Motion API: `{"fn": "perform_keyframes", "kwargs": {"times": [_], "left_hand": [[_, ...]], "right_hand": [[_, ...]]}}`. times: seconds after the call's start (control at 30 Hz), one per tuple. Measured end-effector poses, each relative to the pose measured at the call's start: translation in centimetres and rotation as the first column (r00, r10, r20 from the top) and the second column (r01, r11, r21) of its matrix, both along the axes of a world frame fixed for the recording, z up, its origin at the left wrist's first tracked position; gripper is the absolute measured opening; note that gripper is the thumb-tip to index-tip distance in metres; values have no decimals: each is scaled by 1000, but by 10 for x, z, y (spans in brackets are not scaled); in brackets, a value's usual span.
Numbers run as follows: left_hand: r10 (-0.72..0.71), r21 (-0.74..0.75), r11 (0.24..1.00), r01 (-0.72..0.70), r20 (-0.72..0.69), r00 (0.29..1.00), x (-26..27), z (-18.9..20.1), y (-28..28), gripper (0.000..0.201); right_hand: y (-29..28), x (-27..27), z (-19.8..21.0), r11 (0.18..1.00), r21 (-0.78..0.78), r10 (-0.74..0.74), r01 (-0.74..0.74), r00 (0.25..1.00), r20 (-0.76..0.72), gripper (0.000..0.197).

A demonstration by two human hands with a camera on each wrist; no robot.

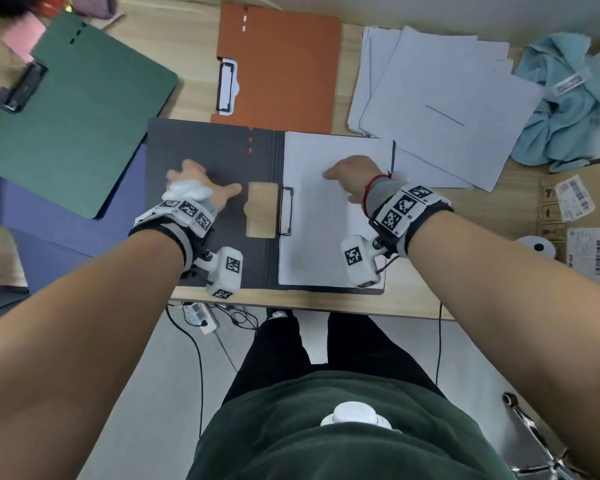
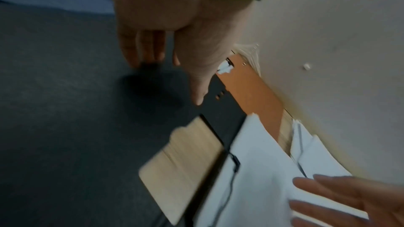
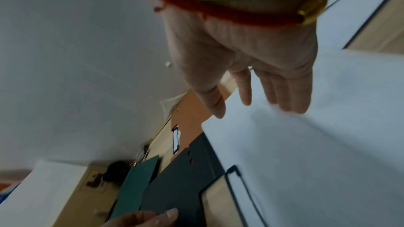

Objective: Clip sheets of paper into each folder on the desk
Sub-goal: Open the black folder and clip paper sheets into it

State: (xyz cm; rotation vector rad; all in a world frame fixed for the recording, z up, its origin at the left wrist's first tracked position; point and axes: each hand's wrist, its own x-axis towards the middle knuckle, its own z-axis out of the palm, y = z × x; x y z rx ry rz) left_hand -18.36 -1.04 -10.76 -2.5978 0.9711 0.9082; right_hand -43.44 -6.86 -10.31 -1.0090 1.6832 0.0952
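A dark grey folder lies open at the desk's front edge. A white sheet lies on its right half, with the wire clip over the sheet's left edge. My left hand rests on the left cover with fingers spread; the left wrist view shows its fingertips touching the cover. My right hand lies flat on the sheet, fingers straight. A closed orange folder with a clip lies behind. A green folder lies at the left on a blue folder.
A loose stack of white paper sits at the back right, beside a crumpled light blue cloth. A cardboard box with labels stands at the right edge. Cables and a power strip lie on the floor below the desk.
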Motion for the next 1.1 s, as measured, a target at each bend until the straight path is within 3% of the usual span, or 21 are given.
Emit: {"fn": "perform_keyframes", "kwargs": {"times": [0.13,0.33,0.47,0.63,0.77,0.9,1.0,1.1], "left_hand": [[100,97,989,-109,99,990,45,-2,20,112],[66,105,992,-75,83,994,62,-1,36,106],[72,103,992,-78,61,996,72,7,37,113],[131,-10,991,-131,13,991,95,19,31,109],[32,-182,982,-50,-98,995,102,56,14,91],[-88,-340,940,-6,-260,962,79,98,-17,72],[-135,-382,921,-76,-495,858,41,121,-37,67],[-238,-422,906,-42,-587,774,-8,128,-44,58]], "right_hand": [[7,39,-2,983,24,185,-184,979,-82,64],[13,53,-9,977,70,208,-200,969,-136,63],[9,55,-1,980,66,194,-186,970,-147,58],[13,53,2,972,87,230,-218,958,-172,59],[16,47,14,952,84,303,-293,940,-156,59],[16,29,28,982,137,134,-126,990,-48,73],[10,14,47,991,136,-33,17,992,118,68],[5,-6,68,986,120,-144,117,958,248,64]]}}
